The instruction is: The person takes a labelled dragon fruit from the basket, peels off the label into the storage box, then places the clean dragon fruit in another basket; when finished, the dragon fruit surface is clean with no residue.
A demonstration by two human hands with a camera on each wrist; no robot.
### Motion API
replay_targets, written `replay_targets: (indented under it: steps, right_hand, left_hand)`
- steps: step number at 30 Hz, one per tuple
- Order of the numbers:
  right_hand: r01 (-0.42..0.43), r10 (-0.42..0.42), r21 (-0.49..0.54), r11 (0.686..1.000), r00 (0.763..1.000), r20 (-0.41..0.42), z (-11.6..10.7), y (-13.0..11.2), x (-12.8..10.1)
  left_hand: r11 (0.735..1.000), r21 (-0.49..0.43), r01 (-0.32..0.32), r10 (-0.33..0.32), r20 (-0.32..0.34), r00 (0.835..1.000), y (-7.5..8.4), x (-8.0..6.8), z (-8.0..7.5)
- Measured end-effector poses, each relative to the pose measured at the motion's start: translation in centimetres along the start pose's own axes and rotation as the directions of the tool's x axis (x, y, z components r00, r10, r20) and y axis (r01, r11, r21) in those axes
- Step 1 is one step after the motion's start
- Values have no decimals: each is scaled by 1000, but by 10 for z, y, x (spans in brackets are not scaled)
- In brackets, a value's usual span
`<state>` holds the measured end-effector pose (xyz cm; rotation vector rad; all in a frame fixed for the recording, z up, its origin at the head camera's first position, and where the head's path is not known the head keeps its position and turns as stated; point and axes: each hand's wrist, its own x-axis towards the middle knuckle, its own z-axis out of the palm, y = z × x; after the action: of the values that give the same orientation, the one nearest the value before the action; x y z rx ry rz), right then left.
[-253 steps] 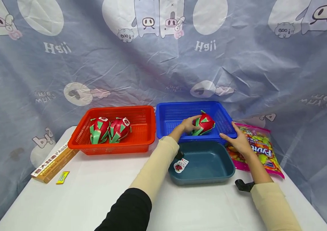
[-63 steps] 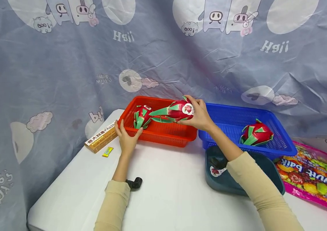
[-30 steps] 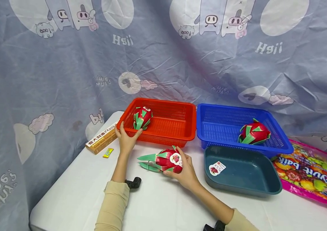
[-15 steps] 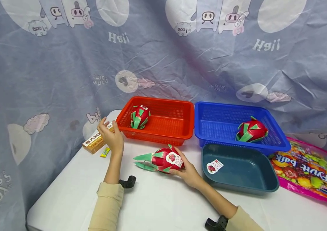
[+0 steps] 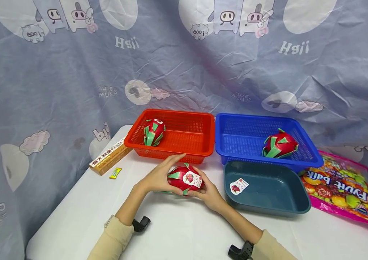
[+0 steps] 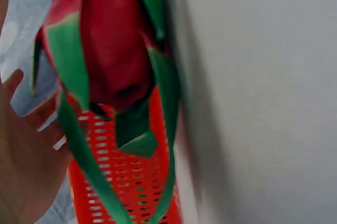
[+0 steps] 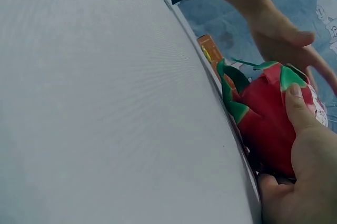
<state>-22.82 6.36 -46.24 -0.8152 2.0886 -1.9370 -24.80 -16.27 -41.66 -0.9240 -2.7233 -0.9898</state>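
Dragon fruit point(image 5: 184, 179) on surface point(image 5: 184, 231), cupped by left hand point(image 5: 161, 177) and right hand point(image 5: 207, 193), both curled round it. Probably label removal step; next needs a fingertip pinch on sticker point(image 5: 192, 178).

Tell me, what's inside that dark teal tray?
Only a small fruit sticker lies in the dark teal tray, near its left end. What is under the sticker cannot be seen.

mirrored "hgii" on the backdrop curtain point(image 5: 128, 42), mirrored "fruit" lettering on the candy bag point(image 5: 341, 187) at three o'clock, "pasta" on the box point(image 5: 110, 156) at nine.
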Motion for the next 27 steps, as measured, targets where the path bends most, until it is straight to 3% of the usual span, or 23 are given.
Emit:
replay_targets:
  steps: [4,13,22,27]
  right_hand:
    - [-10,11,-1,1000,999,31,0,0,0]
    - [-19,18,29,999,1000,25,-2,-2,-1]
    - [-1,1,6,1000,1000,4,-2,-2,0]
    - [24,-24,5,1000,1000,10,0,-1,0]
  left_hand:
    - [998,61,18,-23,81,996,-5,0,13]
    - [992,117,44,-56,98,994,-11,-2,17]
    - [985,156,68,-79,63,995,-13,-2,21]
    - [984,174,43,-47,19,999,-17,-6,22]
